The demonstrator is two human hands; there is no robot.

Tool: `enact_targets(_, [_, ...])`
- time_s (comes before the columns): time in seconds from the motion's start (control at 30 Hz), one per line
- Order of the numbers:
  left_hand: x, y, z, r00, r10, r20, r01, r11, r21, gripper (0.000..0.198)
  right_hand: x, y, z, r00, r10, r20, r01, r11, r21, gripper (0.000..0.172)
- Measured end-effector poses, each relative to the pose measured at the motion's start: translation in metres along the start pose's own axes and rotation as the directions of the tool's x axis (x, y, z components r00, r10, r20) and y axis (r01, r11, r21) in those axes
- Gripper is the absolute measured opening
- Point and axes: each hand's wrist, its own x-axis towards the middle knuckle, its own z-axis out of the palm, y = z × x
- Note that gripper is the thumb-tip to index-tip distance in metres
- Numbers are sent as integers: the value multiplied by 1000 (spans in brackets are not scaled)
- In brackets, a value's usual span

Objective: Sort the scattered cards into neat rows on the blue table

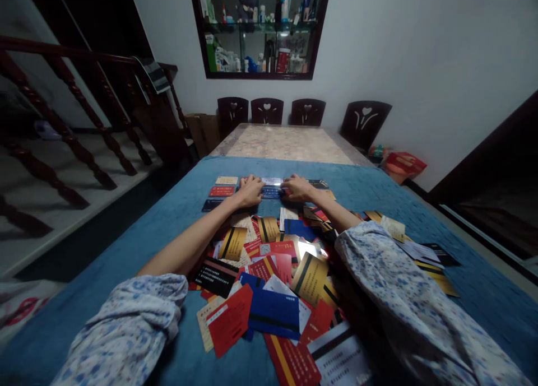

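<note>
Both my hands rest over rows of cards at the far side of the blue cloth. My left hand has its fingers bent over the cards, and the palm faces down. Opposite it, my right hand lies with curved fingers by the right end of a blue card. That card sits between the two hands; its ends are partly covered. Behind it is a silvery card. Left of my left hand lie a cream card, a red card and a dark card.
A loose heap of mixed cards spreads between my forearms. More cards lie right of my right arm. The blue cloth covers the near part of the table. Several dark chairs stand behind it.
</note>
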Motion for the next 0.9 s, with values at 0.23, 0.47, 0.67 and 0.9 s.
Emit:
enact_targets(0.23, [-32, -2, -12, 997, 25, -77, -23, 999, 28, 34, -10, -11, -10, 998, -37, -56, 41, 997, 70, 42])
enact_targets(0.47, [-69, -5, -21, 995, 34, -98, -31, 999, 32, 31, -16, -33, -19, 980, -119, -161, 140, 982, 126, 32])
enact_targets(0.67, [-99, -9, -22, 991, 23, -133, -23, 1000, 5, 29, -21, -57, -23, 957, -184, -226, 219, 966, 139, 26])
enact_targets(0.9, [-129, -12, -23, 991, -9, -133, 11, 1000, 16, 24, -27, -80, -20, 935, -264, -236, 308, 935, 176, 26])
